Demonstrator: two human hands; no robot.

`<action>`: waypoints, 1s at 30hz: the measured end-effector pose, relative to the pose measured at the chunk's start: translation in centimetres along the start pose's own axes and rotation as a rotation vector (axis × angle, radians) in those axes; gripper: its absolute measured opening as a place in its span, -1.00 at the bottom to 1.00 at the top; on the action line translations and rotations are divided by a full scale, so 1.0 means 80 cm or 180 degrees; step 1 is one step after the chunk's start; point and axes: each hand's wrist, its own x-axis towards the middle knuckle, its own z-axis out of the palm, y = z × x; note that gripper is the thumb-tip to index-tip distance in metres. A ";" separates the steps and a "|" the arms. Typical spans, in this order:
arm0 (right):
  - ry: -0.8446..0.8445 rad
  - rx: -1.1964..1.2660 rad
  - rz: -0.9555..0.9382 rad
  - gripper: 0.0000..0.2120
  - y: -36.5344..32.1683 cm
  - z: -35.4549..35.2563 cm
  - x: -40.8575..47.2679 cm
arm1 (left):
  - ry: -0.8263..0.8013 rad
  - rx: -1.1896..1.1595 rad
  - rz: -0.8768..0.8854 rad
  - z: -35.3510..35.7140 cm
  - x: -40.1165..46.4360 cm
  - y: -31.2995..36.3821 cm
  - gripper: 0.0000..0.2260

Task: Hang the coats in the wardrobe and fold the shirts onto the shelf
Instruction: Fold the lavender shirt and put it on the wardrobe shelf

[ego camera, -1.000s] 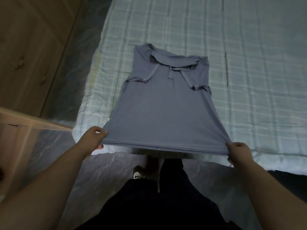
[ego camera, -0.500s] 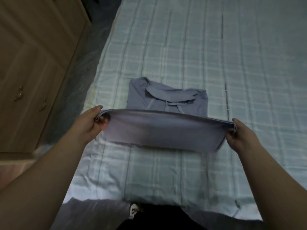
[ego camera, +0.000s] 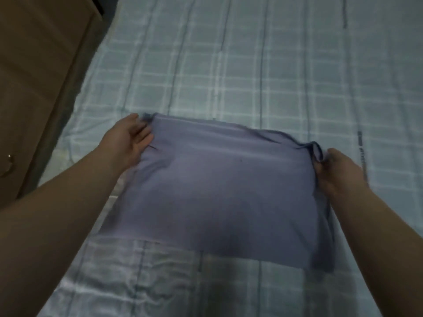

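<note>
Wooden wardrobe point(ego camera: 34, 92) at nine o'clock – left hand point(ego camera: 131, 139) pinches the far-left corner of the folded lavender shirt point(ego camera: 219, 191), lying flat mid-frame on the plaid bedsheet point(ego camera: 251, 65) – right hand point(ego camera: 336, 172) at three o'clock grips its right edge

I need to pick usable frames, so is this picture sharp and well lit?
Head view: dim, bluish light; the purple shirt and both forearms look soft with blur; wide-angle bending curves the bedspread lines; no glare.

Likely a home bedroom, checked bed cover point(ego camera: 251, 72), wooden drawer unit point(ego camera: 34, 76)
</note>
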 end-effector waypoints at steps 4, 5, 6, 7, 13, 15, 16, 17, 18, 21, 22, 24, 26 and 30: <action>-0.0630 0.0533 -0.0391 -0.67 0.031 0.010 0.002 | 0.0213 0.0605 0.0713 0.014 0.006 -0.036 -0.73; -0.0811 0.0735 -0.0483 -0.65 0.031 0.008 -0.004 | 0.0259 0.0810 0.0930 0.019 0.002 -0.043 -0.69; -0.0824 0.1002 -0.0448 -0.62 0.030 0.006 -0.009 | 0.0348 0.1158 0.1134 0.025 -0.005 -0.048 -0.64; -0.0722 0.1149 -0.0420 -0.60 0.026 0.002 -0.018 | 0.0429 0.1609 0.1262 0.033 -0.016 -0.054 -0.60; -0.0256 -0.0294 -0.1036 -0.49 0.032 -0.030 -0.100 | -0.0282 0.3784 0.2407 0.099 -0.090 -0.099 -0.51; -0.0200 -0.0414 -0.1112 -0.45 0.062 -0.041 -0.119 | -0.0800 0.4138 0.2565 0.128 -0.110 -0.132 -0.52; -0.0177 -0.0457 -0.1169 -0.45 0.077 -0.047 -0.129 | -0.1105 0.4296 0.2630 0.143 -0.121 -0.151 -0.53; -0.0123 -0.0470 -0.1172 -0.46 0.093 -0.051 -0.139 | -0.1435 0.4466 0.2745 0.157 -0.132 -0.172 -0.53; -0.0072 -0.0463 -0.1131 -0.47 0.107 -0.055 -0.151 | -0.1718 0.4641 0.2894 0.169 -0.141 -0.191 -0.53; 0.0011 -0.0530 -0.0924 -0.48 0.137 -0.068 -0.184 | -0.1973 0.5085 0.3196 0.199 -0.164 -0.241 -0.51; 0.0019 -0.0592 -0.0840 -0.50 0.145 -0.072 -0.190 | -0.1969 0.5158 0.3178 0.205 -0.172 -0.255 -0.51; 0.0011 -0.0656 -0.0643 -0.59 0.154 -0.081 -0.197 | -0.2099 0.5241 0.3073 0.214 -0.189 -0.283 -0.48; -0.0051 -0.0718 -0.0391 -0.75 0.158 -0.090 -0.202 | -0.2275 0.5413 0.3027 0.222 -0.207 -0.307 -0.44; -0.0431 -0.0810 0.0315 -0.84 0.154 -0.101 -0.206 | -0.2220 0.5210 0.2986 0.250 -0.213 -0.315 -0.51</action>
